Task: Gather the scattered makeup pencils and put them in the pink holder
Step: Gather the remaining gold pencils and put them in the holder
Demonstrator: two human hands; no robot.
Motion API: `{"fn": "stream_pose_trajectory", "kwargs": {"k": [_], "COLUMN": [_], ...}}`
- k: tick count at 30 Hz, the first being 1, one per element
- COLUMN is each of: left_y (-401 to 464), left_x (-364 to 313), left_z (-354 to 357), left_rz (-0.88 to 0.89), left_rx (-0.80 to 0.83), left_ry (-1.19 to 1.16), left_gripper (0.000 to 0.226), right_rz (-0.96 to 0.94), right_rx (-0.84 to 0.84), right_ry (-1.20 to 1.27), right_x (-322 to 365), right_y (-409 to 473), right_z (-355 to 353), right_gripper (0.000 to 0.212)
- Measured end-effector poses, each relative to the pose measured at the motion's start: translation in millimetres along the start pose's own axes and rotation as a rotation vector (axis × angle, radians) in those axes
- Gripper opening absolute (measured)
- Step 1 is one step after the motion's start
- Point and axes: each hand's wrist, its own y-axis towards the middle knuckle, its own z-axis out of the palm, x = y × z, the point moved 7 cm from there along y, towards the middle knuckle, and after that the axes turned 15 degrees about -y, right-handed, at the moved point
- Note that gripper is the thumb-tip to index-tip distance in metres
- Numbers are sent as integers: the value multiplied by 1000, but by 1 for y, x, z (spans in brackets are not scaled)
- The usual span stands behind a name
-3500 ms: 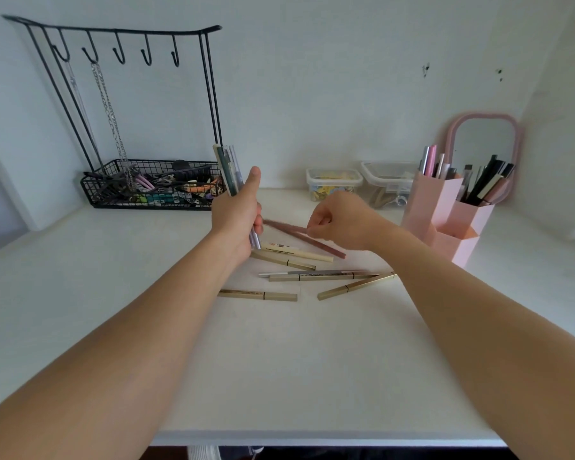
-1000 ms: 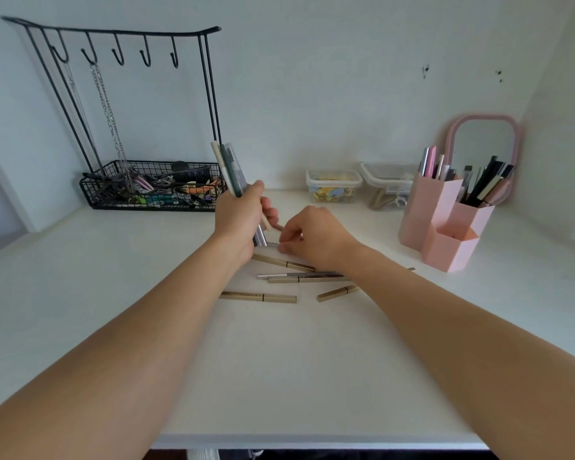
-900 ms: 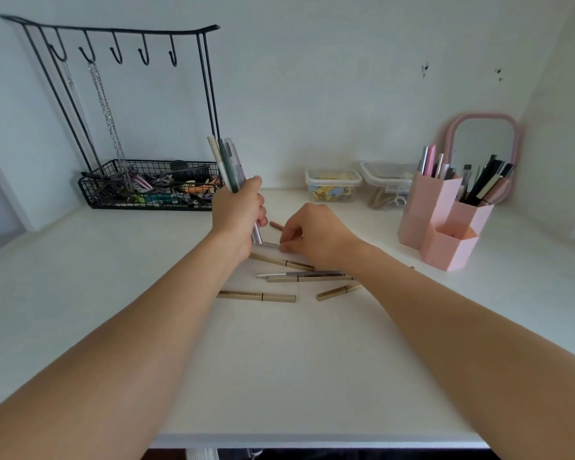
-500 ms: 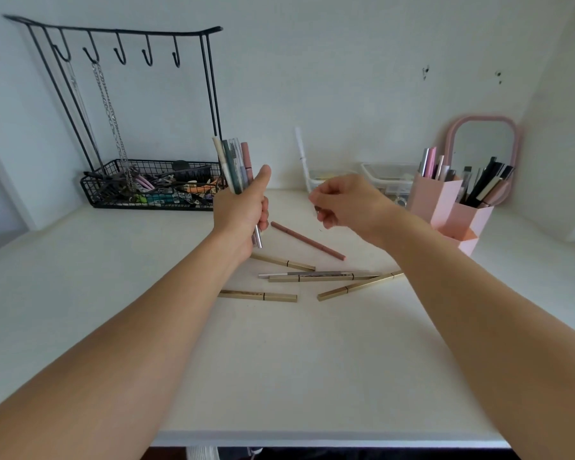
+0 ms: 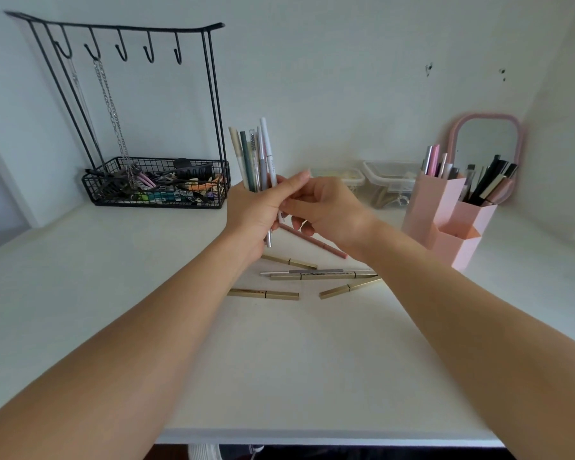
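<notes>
My left hand (image 5: 254, 212) grips a bundle of makeup pencils (image 5: 253, 157), held upright above the white desk. My right hand (image 5: 329, 214) is pressed against it, fingertips pinching the lower end of a white pencil (image 5: 269, 151) that stands at the right of the bundle. Below the hands a dusty-pink pencil (image 5: 319, 243) lies on the desk. Several gold pencils lie nearer me, among them one at the left (image 5: 263, 294) and one at the right (image 5: 347, 288). The pink holder (image 5: 445, 227) stands at the right with pens and brushes in it.
A black wire rack with hooks and a basket of hair clips (image 5: 156, 182) stands at the back left. Two clear lidded boxes (image 5: 389, 180) sit by the wall, and a pink-framed mirror (image 5: 487, 144) is behind the holder. The desk's front edge (image 5: 312, 436) is close to me.
My right hand lifted a white pencil from the desk and brought it left into the bundle in my left hand. One pink pencil also joined the bundle earlier.
</notes>
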Motion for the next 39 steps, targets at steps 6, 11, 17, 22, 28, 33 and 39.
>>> {"fn": "stream_pose_trajectory", "kwargs": {"k": [6, 11, 17, 22, 28, 33, 39], "left_y": [7, 8, 10, 12, 9, 10, 4], "left_x": [7, 11, 12, 9, 6, 8, 7], "left_z": [-9, -9, -10, -12, -9, -12, -8], "left_rz": [14, -1, -8, -49, -71, -77, -66], "left_rx": [-68, -72, -91, -72, -87, -103, -98], "left_ry": [69, 155, 160, 20, -18, 26, 84], "left_gripper": [33, 32, 32, 26, 40, 42, 51], "right_rz": [35, 44, 90, 104, 149, 203, 174], "right_rx": [17, 2, 10, -59, 234, 237, 65], "right_ry": [-82, -200, -285, -638, -1078, -958, -71], "right_x": [-6, -13, -16, -29, -49, -52, -33], "right_y": [0, 2, 5, 14, 10, 8, 10], "right_z": [5, 3, -11, -48, -27, -26, -21], "right_gripper": [13, 14, 21, 30, 46, 34, 17]}}
